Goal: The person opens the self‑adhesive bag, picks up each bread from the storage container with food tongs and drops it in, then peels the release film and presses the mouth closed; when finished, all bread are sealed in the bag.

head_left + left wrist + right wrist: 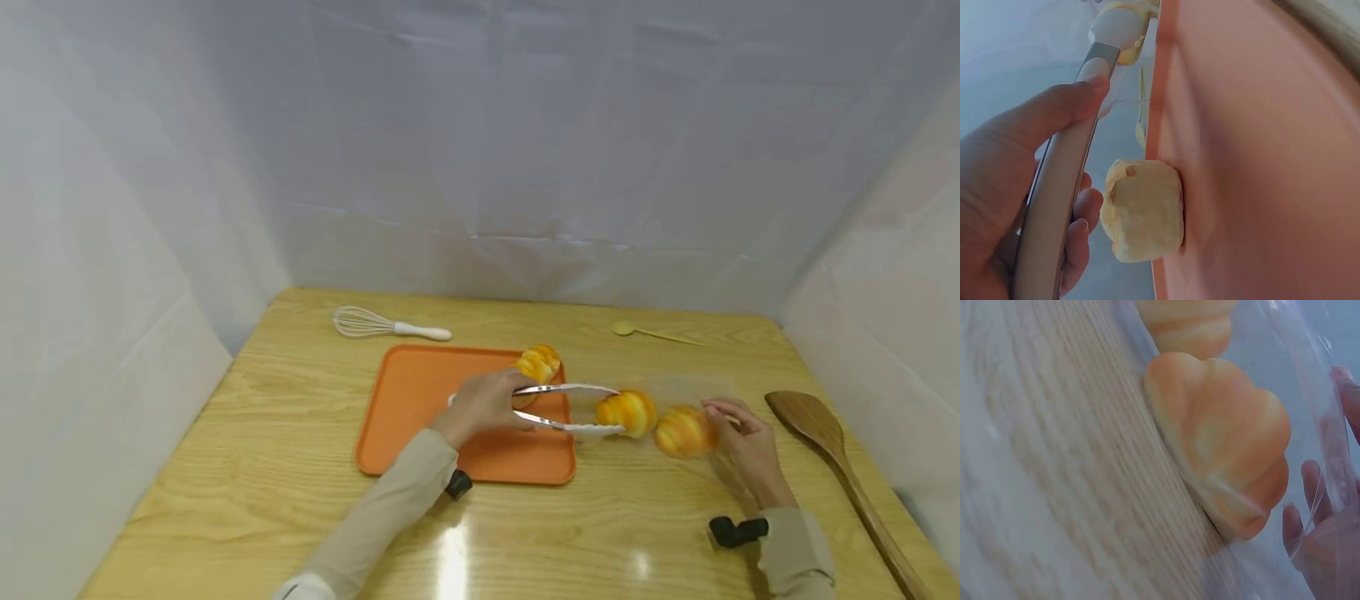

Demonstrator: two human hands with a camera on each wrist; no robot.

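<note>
My left hand (487, 406) grips a pair of metal tongs (1060, 169) with pale tips, over the right side of an orange tray (420, 417). Between the tong tips, right of the tray, sits a golden bread roll (628, 413). Another bread roll (1222, 437) lies beside it within a clear plastic bag (1325, 394). At the bag's right side, my right hand (746, 442) pinches the film with thumb and fingers. How far the tongs reach into the bag is hard to tell. A third roll (538, 364) rests on the tray's right edge, partly behind the left hand.
A whisk (393, 325) lies behind the tray. Toward the back right is a small yellow spoon (656, 333). A long wooden spatula (832, 446) lies along the right side of the table (247, 467). White sheets (480, 167) enclose the back and sides.
</note>
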